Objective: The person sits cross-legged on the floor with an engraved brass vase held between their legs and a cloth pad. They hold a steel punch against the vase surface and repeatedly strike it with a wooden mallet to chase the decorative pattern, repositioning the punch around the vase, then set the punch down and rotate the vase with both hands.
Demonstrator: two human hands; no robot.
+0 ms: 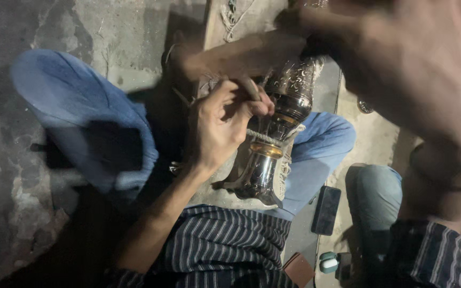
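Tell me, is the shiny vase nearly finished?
Hard to say. The metal vase already shows engraved patterns on its upper body, and cord is wrapped round its neck. In hand: the left hand presses a thin tool against it; the right hand is a blur above. The lower part looks plain.

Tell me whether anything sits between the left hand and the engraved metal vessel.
Nothing visible does. The left hand is already against the engraved metal vessel, fingers curled by its rope-wrapped neck. The right hand is a blur above it.
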